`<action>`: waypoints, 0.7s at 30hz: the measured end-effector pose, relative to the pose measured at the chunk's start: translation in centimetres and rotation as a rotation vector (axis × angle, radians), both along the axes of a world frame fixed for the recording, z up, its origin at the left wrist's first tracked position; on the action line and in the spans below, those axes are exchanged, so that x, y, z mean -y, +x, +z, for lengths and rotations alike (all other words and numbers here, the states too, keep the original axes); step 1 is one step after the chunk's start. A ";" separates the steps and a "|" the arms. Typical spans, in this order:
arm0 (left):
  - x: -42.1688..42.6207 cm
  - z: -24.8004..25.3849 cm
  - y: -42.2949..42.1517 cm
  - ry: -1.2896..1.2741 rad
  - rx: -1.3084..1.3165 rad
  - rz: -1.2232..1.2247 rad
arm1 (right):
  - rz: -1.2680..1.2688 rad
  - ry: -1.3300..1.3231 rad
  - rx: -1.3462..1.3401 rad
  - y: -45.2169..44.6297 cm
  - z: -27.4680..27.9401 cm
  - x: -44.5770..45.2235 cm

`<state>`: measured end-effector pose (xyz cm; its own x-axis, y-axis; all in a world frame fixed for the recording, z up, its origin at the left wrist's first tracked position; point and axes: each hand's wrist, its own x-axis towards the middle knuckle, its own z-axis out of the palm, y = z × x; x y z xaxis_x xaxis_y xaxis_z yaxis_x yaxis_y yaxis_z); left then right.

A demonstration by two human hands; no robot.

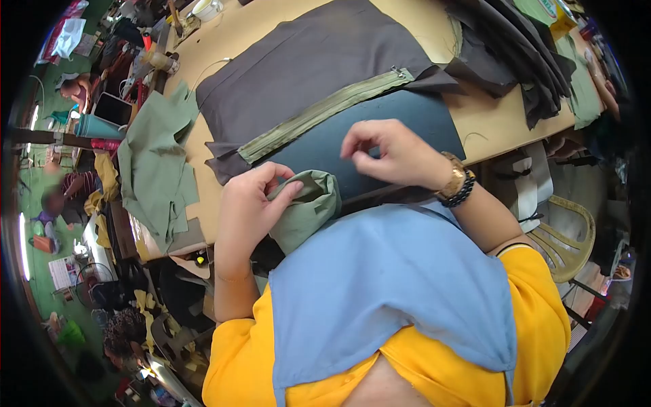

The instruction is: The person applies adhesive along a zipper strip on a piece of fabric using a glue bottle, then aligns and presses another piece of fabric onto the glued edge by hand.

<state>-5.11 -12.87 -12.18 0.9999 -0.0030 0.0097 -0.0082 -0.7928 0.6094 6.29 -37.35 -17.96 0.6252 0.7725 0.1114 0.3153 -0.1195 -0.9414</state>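
Observation:
My left hand [254, 203] pinches the edge of a folded green fabric piece [308, 210] close to the blue apron. To its right, my right hand [393, 152] hovers above a dark board [413, 122], its fingers curled with thumb and forefinger near each other; whether anything small is between them cannot be made out. Beyond both hands, a green zipper strip [325, 112] runs slantwise along the edge of a dark grey fabric panel [305, 61], with its metal pull at the upper right end.
Green fabric pieces [156, 149] hang over the table's left edge. Dark fabric [522, 61] is heaped at the right. A white cup [207, 9] and a thread spool [161, 62] stand at the far left. A chair [566, 237] is at the right; other people sit at the left.

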 end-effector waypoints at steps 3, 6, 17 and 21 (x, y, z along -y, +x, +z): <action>-0.2 -0.4 0.1 -0.268 -0.019 -0.008 | 0.028 0.053 -0.184 0.1 -0.4 0.6; 0.9 -0.6 1.0 -0.246 0.151 -0.095 | 0.119 0.139 -0.308 -1.1 -0.3 -0.5; 0.5 -4.5 3.5 -0.179 0.059 0.012 | 0.074 0.467 -0.787 -1.1 -2.3 -0.5; -1.0 -7.4 3.8 0.266 0.081 0.143 | -0.145 0.675 -0.742 -0.4 -1.2 1.9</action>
